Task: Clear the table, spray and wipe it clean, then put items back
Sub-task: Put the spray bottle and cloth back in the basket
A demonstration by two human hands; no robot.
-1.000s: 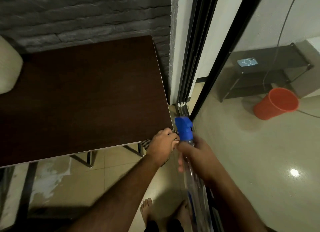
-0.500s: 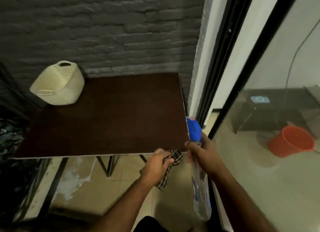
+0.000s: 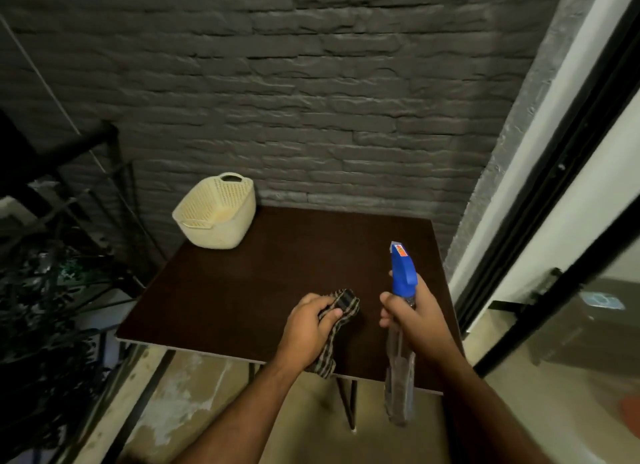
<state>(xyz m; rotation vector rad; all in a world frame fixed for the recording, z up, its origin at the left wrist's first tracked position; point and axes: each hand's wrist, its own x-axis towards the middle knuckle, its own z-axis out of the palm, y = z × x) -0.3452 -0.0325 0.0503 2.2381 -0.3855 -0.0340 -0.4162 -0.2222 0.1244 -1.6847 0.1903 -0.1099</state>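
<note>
Left hand (image 3: 304, 328) fingers (image 3: 327, 313) clenched round a checked cloth (image 3: 341, 309), which bunches just ahead of them and trails back off the near table (image 3: 242, 283) edge. Right hand (image 3: 414, 313) fingers (image 3: 388, 299) wrapped round the neck of a spray bottle (image 3: 401, 273); blue head sticks up above them, clear body hangs below, past the table edge. Cream basket (image 3: 216, 214) sits well ahead and left of the left fingers, at the far left corner. Likely step: spraying, not yet started. Risks: basket not cleared, so mist may land on it and that corner gets missed; nozzle direction unclear, spray could go past the table onto the brick wall (image 3: 311, 99); dangling cloth may snag the edge.
</note>
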